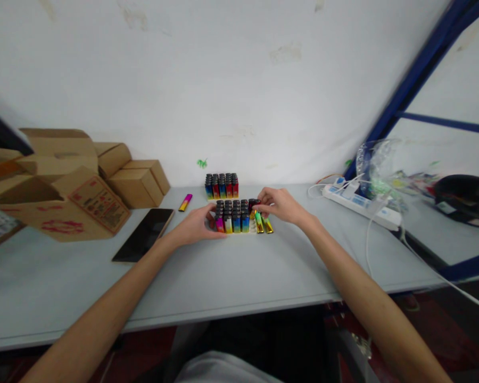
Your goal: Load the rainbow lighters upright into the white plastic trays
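Several lighters (pixel 236 221) with black tops and shiny pink, yellow and blue bodies stand in close rows before me. They sit in a pale holder (pixel 253 227), whose right end shows bare slots. My left hand (pixel 198 223) is closed around the left side of this block. At its right end, my right hand (pixel 278 203) pinches a dark-topped lighter (pixel 254 203), partly covered by the fingers. Just below that hand, a green and gold lighter (pixel 259 222) and a gold lighter (pixel 268 225) lie on the table, beside the holder.
A second block of lighters (pixel 222 186) stands near the wall, and one pink and yellow lighter (pixel 186 202) lies left of it. A dark tablet (pixel 146 234) and cardboard boxes (pixel 91 199) are at left. At right are a power strip (pixel 361 206) with cables and a black strap-like object (pixel 465 199).
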The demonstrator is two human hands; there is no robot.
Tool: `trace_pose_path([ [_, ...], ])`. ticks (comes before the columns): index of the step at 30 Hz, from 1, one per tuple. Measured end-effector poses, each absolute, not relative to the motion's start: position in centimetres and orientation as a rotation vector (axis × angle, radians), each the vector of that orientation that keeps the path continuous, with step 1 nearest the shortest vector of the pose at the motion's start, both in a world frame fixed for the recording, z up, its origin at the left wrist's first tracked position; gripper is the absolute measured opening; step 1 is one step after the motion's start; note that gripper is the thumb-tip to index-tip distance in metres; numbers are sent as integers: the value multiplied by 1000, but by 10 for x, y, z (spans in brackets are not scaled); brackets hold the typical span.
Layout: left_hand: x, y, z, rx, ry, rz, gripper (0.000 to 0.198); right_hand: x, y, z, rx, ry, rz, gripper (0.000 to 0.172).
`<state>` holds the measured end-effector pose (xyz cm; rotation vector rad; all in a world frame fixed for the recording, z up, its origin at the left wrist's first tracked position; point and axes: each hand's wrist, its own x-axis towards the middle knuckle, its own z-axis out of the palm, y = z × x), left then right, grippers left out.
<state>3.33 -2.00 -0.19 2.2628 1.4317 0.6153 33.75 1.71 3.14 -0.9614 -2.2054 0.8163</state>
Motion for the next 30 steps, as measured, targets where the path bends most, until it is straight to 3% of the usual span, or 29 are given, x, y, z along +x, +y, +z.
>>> trace_pose_path([
  [6, 34, -21, 0, 2251, 1445, 624, 66, 335, 25, 46, -1067, -2319, 911, 19],
  [13, 34, -21, -1, 2256, 1436, 616, 69, 327, 21, 27, -1217, -2323, 731, 22],
  [27, 35, -23, 2, 2242, 1443, 597, 69, 366, 28, 7, -1324, -2434, 665, 50],
  [30, 35, -22, 2, 2248, 1449, 594, 70, 371, 32, 3, -1342, -2371, 636, 35],
])
